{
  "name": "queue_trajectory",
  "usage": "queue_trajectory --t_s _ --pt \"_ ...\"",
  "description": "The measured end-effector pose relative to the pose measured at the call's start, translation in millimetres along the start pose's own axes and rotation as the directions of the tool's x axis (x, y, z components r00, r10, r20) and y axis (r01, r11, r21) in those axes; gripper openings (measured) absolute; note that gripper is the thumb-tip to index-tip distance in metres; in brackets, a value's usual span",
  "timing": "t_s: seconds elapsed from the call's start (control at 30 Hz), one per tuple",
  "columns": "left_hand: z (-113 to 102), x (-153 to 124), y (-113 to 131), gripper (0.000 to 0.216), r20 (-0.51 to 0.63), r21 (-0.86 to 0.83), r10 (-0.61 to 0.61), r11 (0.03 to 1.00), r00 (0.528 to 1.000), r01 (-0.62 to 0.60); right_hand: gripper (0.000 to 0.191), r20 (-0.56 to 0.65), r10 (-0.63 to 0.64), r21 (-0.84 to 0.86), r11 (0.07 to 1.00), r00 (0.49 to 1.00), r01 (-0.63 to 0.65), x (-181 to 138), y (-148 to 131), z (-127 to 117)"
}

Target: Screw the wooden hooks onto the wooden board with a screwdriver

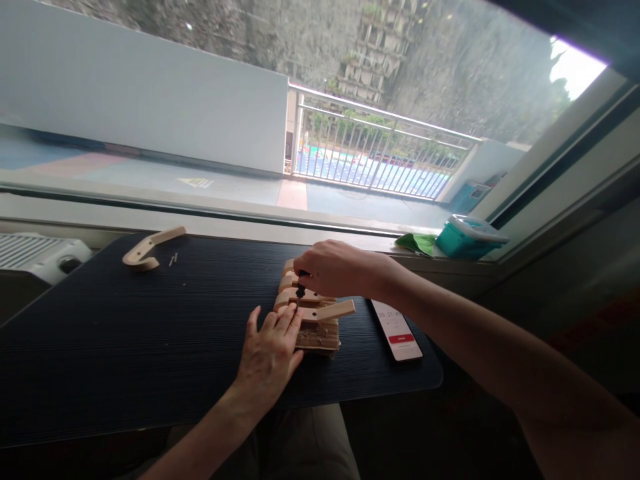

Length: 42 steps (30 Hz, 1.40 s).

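Note:
A small wooden rack (316, 333) with several curved wooden hooks lies near the middle of a dark ribbed table (125, 347). My left hand (267, 353) lies flat with fingers stretched out, its fingertips pressing on the rack's left edge. My right hand (333, 267) is closed round a small black-handled tool (301, 288), held upright with its tip down on the rack. One hook (334, 311) juts out to the right under that hand.
A loose wooden hook (150, 248) and a small screw (173, 259) lie at the table's far left. A phone (399, 329) showing a timer lies right of the rack. A teal box (467, 238) and green cloth (417, 243) sit on the sill.

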<state>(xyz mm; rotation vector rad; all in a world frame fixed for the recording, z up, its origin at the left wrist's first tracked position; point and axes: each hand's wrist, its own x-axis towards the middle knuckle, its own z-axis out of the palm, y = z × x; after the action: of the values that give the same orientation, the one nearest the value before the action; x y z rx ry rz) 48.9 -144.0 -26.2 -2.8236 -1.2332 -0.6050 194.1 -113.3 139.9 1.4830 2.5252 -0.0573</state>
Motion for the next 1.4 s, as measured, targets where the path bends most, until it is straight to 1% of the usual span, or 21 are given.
queue_trajectory --t_s 0.07,0.17,0.23,0.3,0.4,0.6,0.67,0.8,0.93,1.07,1.27,1.4 --pt "0 -1 0 0.052 -0.001 0.001 0.000 1.000 1.000 0.000 0.025 -0.011 -0.019 0.001 1.000 1.000 0.019 -1 -1 -2" --pt "0 -1 0 0.052 0.000 0.001 -0.002 1.000 1.000 0.002 0.028 -0.021 -0.103 0.018 0.995 0.995 0.103 -3 -1 -4" --pt "0 -1 0 0.053 0.000 0.001 -0.001 1.000 1.000 0.001 0.025 -0.004 -0.157 0.016 0.987 0.988 0.157 -3 0 -4" --pt "1 -1 0 0.053 0.002 -0.001 0.001 1.000 1.000 -0.001 0.020 0.007 -0.184 0.001 0.983 0.983 0.184 -3 0 -3" --pt "1 -1 -1 0.053 0.002 -0.003 -0.002 1.000 1.000 0.002 0.018 0.012 -0.167 -0.013 0.986 0.986 0.167 -2 1 -1" --pt "2 -1 -1 0.054 -0.008 -0.001 0.001 1.000 1.000 -0.001 0.023 0.019 -0.036 0.017 0.999 0.999 0.036 2 5 1" --pt "1 -1 -1 0.053 -0.007 0.000 0.003 1.000 1.000 -0.003 0.023 0.022 -0.013 0.007 1.000 1.000 0.013 2 5 1" --pt "1 -1 0 0.053 -0.016 0.001 0.001 1.000 1.000 -0.001 0.024 0.027 -0.015 -0.012 1.000 1.000 0.015 0 1 -2" --pt "2 -1 0 0.054 -0.020 -0.006 -0.004 1.000 1.000 0.004 0.021 0.000 -0.077 -0.001 0.997 0.997 0.077 -2 -5 -5" --pt "2 -1 0 0.055 -0.005 -0.015 -0.007 1.000 1.000 0.007 0.017 0.016 -0.121 -0.037 0.992 0.992 0.122 -1 -5 -3" --pt "1 -2 -1 0.055 -0.005 -0.012 -0.008 1.000 1.000 0.008 0.023 -0.018 -0.071 -0.041 0.997 0.997 0.070 2 3 4" --pt "2 -2 -1 0.055 -0.017 -0.008 -0.005 1.000 1.000 0.005 0.025 -0.003 -0.028 -0.018 0.999 1.000 0.027 3 3 4"
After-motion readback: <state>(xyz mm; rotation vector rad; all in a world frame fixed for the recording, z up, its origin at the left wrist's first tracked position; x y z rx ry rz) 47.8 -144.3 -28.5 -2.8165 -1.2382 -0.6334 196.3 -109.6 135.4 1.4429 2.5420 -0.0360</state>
